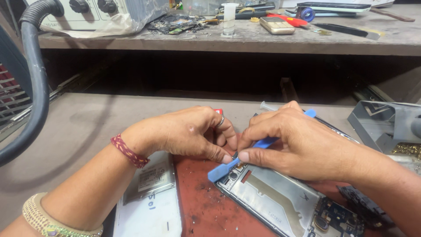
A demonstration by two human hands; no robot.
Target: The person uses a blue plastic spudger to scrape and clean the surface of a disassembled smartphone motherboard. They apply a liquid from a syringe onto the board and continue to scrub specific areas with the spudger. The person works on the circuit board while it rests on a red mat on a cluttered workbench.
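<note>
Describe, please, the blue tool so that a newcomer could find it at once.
Start at the red mat on the near bench, where an opened phone lies with its metal frame bared. Both hands meet over the phone's top corner, and the right hand pinches the blue tool there. It is a flat plastic pry stick, the only bright blue thing under the hands.

Looks like a small phone repair workshop, the cramped bench kind. There's an opened phone (280,202) with its metal frame and circuit board exposed lying on a stained red work mat (197,197), and a blue plastic pry tool (228,166) right at it. The worn grey bench (79,127) has a raised shelf (263,41) cluttered with loose circuit boards (175,23), an old gold handset (276,25) and hand tools. A cream machine with black knobs (87,11) and a thick ribbed hose (37,79) sit at the left.
</note>
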